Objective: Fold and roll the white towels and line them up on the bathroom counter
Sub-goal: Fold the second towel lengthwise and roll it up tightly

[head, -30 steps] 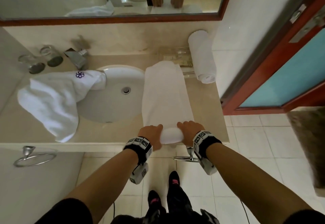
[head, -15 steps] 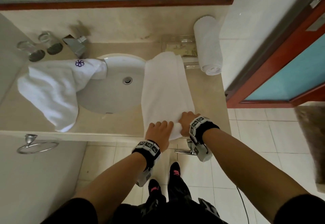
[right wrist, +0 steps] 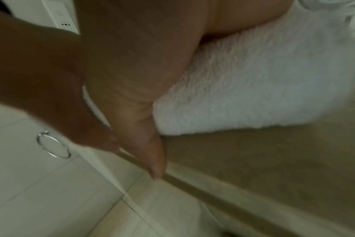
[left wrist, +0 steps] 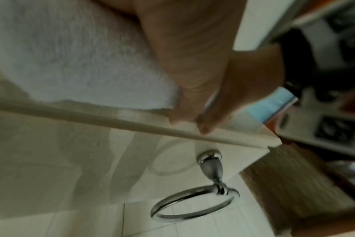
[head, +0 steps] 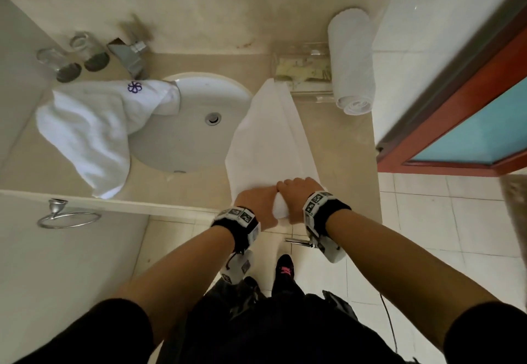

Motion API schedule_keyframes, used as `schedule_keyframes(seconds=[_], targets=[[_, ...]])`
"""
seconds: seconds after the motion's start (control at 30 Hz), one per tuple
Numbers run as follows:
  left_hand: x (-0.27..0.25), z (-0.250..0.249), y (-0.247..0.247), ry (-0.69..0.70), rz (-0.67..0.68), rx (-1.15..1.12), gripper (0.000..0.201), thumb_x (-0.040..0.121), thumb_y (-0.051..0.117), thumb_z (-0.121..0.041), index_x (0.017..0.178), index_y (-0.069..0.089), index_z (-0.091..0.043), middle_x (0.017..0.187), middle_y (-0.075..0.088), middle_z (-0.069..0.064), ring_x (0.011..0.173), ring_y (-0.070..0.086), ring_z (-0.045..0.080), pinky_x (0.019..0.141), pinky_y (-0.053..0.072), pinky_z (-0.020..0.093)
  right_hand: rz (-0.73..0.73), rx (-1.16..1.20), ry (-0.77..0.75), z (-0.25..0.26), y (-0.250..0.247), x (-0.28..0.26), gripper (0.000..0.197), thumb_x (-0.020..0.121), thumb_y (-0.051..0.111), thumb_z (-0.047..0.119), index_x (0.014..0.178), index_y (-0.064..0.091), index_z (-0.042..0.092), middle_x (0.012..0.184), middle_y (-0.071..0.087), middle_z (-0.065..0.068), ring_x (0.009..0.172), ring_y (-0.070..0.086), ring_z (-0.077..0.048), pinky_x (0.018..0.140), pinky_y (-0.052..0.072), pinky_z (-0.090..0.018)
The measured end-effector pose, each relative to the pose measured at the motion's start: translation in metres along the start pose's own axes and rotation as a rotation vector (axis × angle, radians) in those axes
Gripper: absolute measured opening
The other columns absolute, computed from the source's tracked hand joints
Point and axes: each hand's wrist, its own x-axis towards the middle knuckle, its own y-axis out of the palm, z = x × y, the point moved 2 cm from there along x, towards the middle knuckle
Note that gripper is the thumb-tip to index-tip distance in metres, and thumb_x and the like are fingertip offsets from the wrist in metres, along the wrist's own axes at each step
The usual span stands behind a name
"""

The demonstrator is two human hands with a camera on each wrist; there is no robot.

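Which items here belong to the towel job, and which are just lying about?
Job: long folded white towel being rolled by left hand and right hand; finished rolled white towel; crumpled white logo towel; beige counter.

Lying about: two glass tumblers; chrome faucet; clear amenity tray.

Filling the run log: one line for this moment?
step: rolling | left hand, right hand: gripping folded towel roll | rolled towel: done | loose towel: waiting

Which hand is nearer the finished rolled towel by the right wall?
Right. The right hand grips the near end of the folded towel on the side toward the rolled towel; the left hand grips beside it, farther away.
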Motion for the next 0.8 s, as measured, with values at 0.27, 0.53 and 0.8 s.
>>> schedule_keyframes(seconds=[0.27,0.53,0.8], targets=[[0.002,0.005,-0.004,-0.063,0.013,-0.076,0.052,0.073,0.069,-0.037,0.119,0.049,-0.026,0.104,0.066,-0.003,0.091,0.064,0.024,0.071,0.048,0.032,0.261,0.109,-0.031,0.001,-0.02,0.019,0.033,0.061,0.077,0.031,0.09,0.062,0.026,0.084,0.068,0.005,0.07,0.063,-0.016,0.07,0.054,-0.029],[0.023,0.014,-0.023,-0.002,0.241,-0.107,0.066,0.057,0.08,-0.042,0.119,0.06,-0.031,0.106,0.069,-0.006,0.092,0.066,0.02,0.083,0.056,0.037,-0.022,0.003,0.031,0.004,-0.007,0.0,0.059,0.073,0.074,0.033,0.124,0.046,0.022,0.108,0.063,-0.001,0.094,0.064,-0.024,0.076,0.046,-0.034],[0.009,0.009,-0.02,0.043,-0.02,0.041,0.069,0.066,0.078,-0.043,0.122,0.044,-0.022,0.111,0.06,0.001,0.103,0.06,0.026,0.079,0.05,0.037,0.373,0.302,0.031,0.0,-0.041,0.024,0.047,0.037,0.073,0.036,0.081,0.069,0.017,0.08,0.073,-0.008,0.076,0.071,-0.031,0.064,0.06,-0.043]])
